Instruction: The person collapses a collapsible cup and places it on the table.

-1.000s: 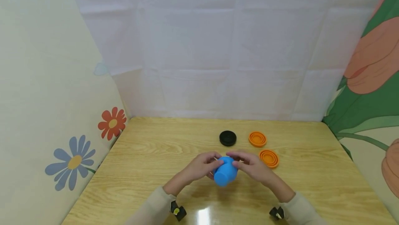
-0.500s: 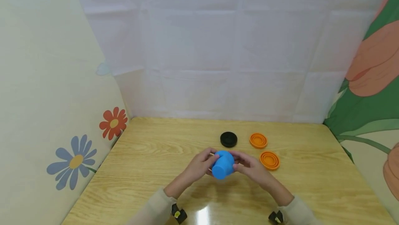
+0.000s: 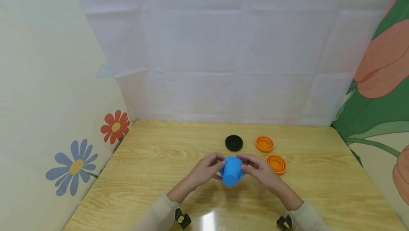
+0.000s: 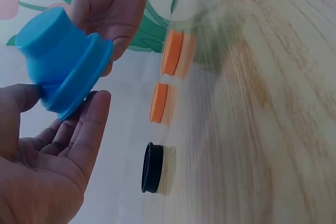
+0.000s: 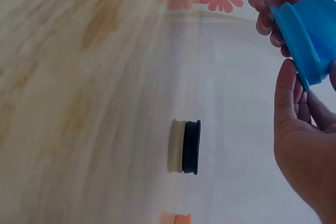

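Observation:
Between both hands, raised over the table, is a blue collapsible cup (image 3: 232,171) with stepped walls. Its narrow base points toward the person and its wide rim faces away and down. My left hand (image 3: 204,170) pinches the cup's left side, thumb on the wall and fingers under the rim, as the left wrist view shows on the blue cup (image 4: 65,61). From the other side my right hand (image 3: 261,171) grips the rim, its fingers below the blue cup (image 5: 304,40) in the right wrist view. The inside of the cup is hidden.
Beyond the hands, a flattened black collapsible cup (image 3: 234,143) lies on the wooden table (image 3: 166,149). Two flattened orange cups lie to its right, a farther orange cup (image 3: 264,144) and a nearer orange cup (image 3: 276,164) beside the right hand. White cloth hangs behind the table.
The cup's narrow base, which leaned to the left, has swung right and now points more straight toward the person. Both hands keep hold of it; the flattened cups lie still.

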The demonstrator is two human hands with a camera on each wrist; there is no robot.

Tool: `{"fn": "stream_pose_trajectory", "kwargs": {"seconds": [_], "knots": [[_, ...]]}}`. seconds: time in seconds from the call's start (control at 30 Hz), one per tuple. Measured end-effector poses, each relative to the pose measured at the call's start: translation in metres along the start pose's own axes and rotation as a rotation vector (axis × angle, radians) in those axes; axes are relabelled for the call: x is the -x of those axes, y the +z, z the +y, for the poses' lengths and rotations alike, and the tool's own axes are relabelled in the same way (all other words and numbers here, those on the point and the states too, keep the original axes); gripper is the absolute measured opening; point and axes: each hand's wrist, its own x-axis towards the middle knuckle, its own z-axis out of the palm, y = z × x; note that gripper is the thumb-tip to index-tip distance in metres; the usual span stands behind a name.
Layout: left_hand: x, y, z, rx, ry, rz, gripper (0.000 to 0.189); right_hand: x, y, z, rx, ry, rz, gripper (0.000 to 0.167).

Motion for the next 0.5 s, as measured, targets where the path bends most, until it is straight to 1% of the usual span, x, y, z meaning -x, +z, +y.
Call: {"fn": "stream_pose_trajectory", "kwargs": {"seconds": [0.13, 0.23, 0.33, 0.5], "knots": [[0.0006, -0.0015, 0.0003, 0.050, -0.006, -0.039, 0.039, -0.0010, -0.0013, -0.0015, -0.008, 0.009, -0.001, 0.046], [0.0008, -0.0007, 0.0017, 0.055, -0.006, -0.069, 0.039, -0.0014, -0.0008, -0.0021, 0.004, 0.015, 0.008, 0.047], [0.0009, 0.0009, 0.0029, 0.040, -0.001, -0.079, 0.036, -0.0012, 0.0009, -0.0025, 0.017, 0.021, 0.024, 0.047], [0.0007, 0.0040, 0.0041, -0.022, 0.007, -0.058, 0.028, -0.0003, 0.0048, -0.0034, 0.069, 0.021, 0.066, 0.040]]}}
